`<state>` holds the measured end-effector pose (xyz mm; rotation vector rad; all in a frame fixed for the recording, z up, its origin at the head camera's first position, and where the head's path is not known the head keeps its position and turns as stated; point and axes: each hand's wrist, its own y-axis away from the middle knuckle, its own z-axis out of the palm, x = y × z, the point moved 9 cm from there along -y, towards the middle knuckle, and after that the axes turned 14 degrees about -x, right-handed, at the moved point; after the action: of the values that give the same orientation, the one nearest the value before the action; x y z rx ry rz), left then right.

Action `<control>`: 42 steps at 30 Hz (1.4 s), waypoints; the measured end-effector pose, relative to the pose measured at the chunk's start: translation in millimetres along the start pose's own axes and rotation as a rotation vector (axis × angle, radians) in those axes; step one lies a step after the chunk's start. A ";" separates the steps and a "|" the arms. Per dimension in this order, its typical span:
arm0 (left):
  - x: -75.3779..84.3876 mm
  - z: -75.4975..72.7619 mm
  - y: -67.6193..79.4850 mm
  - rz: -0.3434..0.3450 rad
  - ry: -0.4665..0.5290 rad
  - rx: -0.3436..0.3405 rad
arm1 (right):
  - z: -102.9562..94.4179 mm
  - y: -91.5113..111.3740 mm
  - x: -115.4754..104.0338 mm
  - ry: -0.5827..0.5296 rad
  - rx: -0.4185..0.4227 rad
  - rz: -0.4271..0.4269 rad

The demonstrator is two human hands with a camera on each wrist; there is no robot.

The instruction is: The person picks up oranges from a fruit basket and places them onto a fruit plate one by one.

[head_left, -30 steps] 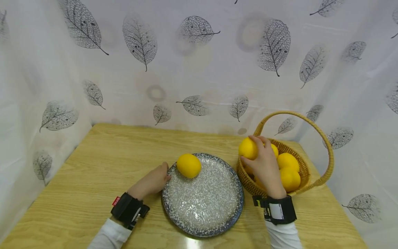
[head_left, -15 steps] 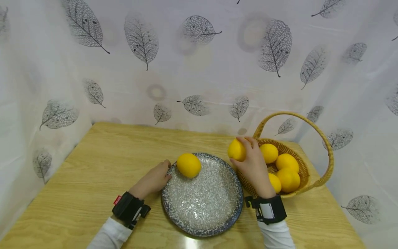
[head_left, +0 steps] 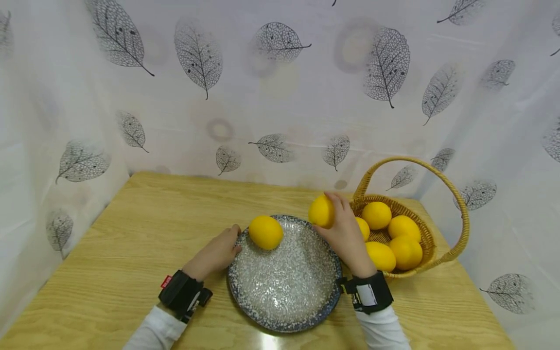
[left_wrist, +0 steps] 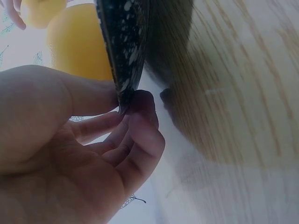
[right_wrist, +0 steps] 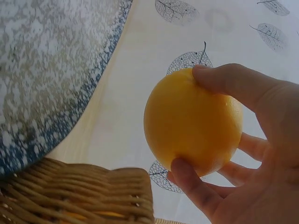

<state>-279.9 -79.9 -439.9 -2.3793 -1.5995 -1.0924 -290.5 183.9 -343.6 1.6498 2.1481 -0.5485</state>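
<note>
My right hand (head_left: pixel 347 238) grips a yellow lemon (head_left: pixel 321 212) between thumb and fingers, over the upper right rim of the plate. In the right wrist view the held lemon (right_wrist: pixel 194 122) shows large against the pale curtain. My left hand (head_left: pixel 214 255) pinches the left rim of a round speckled plate (head_left: pixel 284 287); in the left wrist view its thumb lies on the inner side and its fingers on the outer side of the dark rim (left_wrist: pixel 124 51). Another lemon (head_left: pixel 266 233) lies on the plate near that hand.
A wicker basket (head_left: pixel 426 233) with a tall arched handle stands right of the plate, close to my right forearm. Several lemons (head_left: pixel 404 228) lie in it. The wooden table (head_left: pixel 144 228) extends left, and a leaf-patterned curtain (head_left: pixel 271 107) hangs behind.
My right hand has carried its lemon left, out from over the basket to above the plate's edge. The left hand, plate and lemon on it have stayed in place.
</note>
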 end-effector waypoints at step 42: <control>1.1 0.2 0.7 0.004 0.035 -0.015 | 67.5 -7.7 -22.2 0.012 -0.173 -0.060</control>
<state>-279.0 -79.3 -439.2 -2.3581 -1.5807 -1.1426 -288.6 128.9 -389.2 1.5035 2.1924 -0.3589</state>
